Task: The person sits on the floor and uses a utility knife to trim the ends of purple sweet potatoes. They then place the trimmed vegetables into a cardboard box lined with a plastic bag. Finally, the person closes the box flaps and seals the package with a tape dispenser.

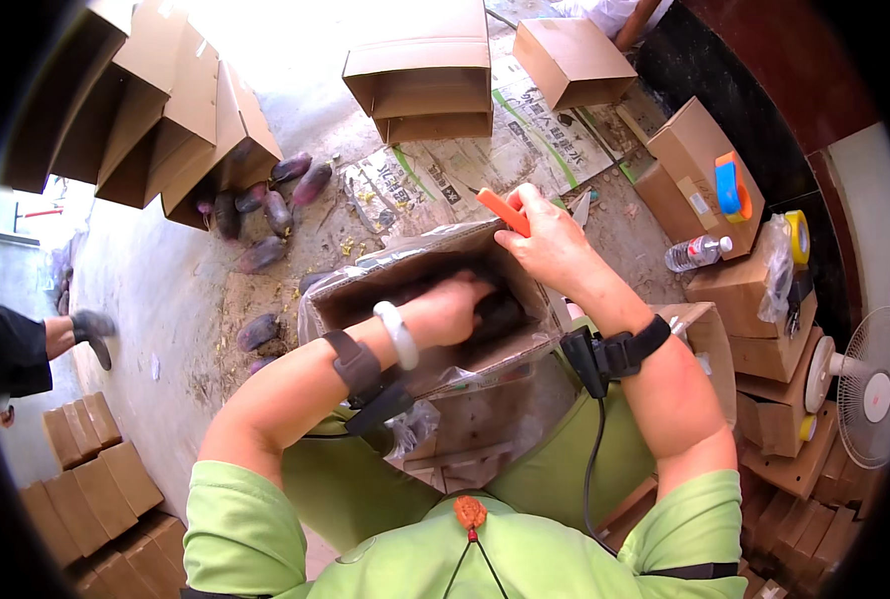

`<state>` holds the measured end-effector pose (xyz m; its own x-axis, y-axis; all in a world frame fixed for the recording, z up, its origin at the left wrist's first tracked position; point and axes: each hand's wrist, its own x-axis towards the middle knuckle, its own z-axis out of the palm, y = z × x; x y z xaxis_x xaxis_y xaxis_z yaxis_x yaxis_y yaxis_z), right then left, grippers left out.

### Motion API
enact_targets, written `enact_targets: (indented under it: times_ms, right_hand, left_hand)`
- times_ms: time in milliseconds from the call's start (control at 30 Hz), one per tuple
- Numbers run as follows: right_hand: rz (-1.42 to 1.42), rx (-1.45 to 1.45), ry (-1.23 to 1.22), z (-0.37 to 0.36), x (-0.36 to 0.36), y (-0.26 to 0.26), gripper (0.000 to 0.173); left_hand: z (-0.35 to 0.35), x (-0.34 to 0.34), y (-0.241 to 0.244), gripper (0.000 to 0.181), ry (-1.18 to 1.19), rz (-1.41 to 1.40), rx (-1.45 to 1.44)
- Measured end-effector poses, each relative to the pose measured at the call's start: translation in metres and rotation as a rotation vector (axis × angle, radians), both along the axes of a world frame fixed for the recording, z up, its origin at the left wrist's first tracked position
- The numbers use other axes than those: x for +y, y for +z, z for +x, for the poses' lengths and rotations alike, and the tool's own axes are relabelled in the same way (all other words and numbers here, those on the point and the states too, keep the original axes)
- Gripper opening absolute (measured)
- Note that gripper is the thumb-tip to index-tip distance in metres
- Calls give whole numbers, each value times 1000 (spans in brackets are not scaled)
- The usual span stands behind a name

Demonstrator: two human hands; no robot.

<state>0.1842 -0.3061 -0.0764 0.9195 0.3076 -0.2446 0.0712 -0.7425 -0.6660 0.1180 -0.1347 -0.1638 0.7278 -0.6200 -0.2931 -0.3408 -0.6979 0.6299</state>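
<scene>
An open cardboard box (437, 382) lined with clear plastic stands tilted in front of me. Inside it, my left hand (456, 307) reaches down to a dark, blurred thing (501, 311); whether the fingers grip it cannot be told. Over the box's far right corner, my right hand (538, 239) is closed on an orange-handled tool (503, 212) with a thin dark tip pointing up and left. Purple, elongated root vegetables or tubers (263, 254) lie on the floor left of the box, several of them beside the mouth of an open carton.
Open cartons (422, 75) stand beyond the box, others at upper left. On the right are stacked boxes with a plastic bottle (695, 253), tape rolls (729, 187) and a fan (875, 397). Closed boxes (96, 494) are stacked at lower left. Another person's leg (59, 335) shows at far left.
</scene>
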Motion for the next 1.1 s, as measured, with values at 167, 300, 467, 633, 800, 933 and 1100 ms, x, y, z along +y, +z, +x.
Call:
enact_targets:
  times_ms: [167, 300, 467, 633, 800, 933, 1100]
  right_hand:
    - [59, -20, -4, 3, -3, -11, 33]
    - [39, -93, 18, 3, -1, -17, 36]
    - [69, -34, 14, 4, -2, -14, 38]
    - [25, -31, 21, 3, -4, -9, 37]
    - [21, -28, 53, 5, -1, -9, 37]
    - [74, -73, 107, 14, -8, -21, 37]
    - [91, 6, 74, 18, -5, -8, 22]
  left_hand:
    - [18, -10, 21, 41, -400, 308, -199]
    - [32, -13, 8, 44, -526, 326, -373]
    - [28, -24, 7, 53, -379, 655, -399]
    - [22, -10, 35, 55, -140, 128, -278]
    - [-3, -7, 8, 57, -198, 236, -80]
    - [-10, -2, 31, 57, -231, 172, -73]
    - [1, 70, 121, 64, -250, -243, -69]
